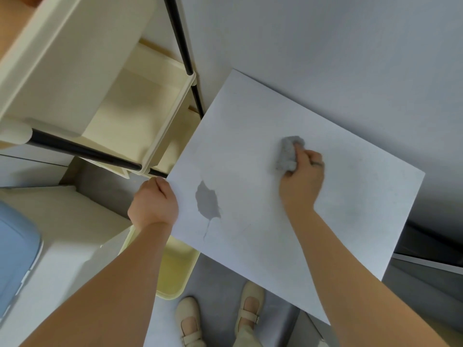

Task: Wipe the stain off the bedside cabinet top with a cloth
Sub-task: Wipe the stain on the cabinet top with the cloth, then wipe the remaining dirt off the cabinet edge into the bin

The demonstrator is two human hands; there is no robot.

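Note:
The white bedside cabinet top (350,196) fills the middle right of the view. A grey stain (207,201) with a thin trail running down lies near its left edge. My right hand (302,179) is shut on a bunched grey cloth (288,154), pressed on the top at the centre, to the right of the stain and apart from it. My left hand (152,201) is closed over the cabinet top's left edge, just left of the stain.
A cream cart (140,101) with black poles and open shelves stands left of the cabinet. A yellow bin (175,276) sits below my left forearm. A white box with a blue lid (15,256) is at far left. My shoes (190,321) are on the grey floor.

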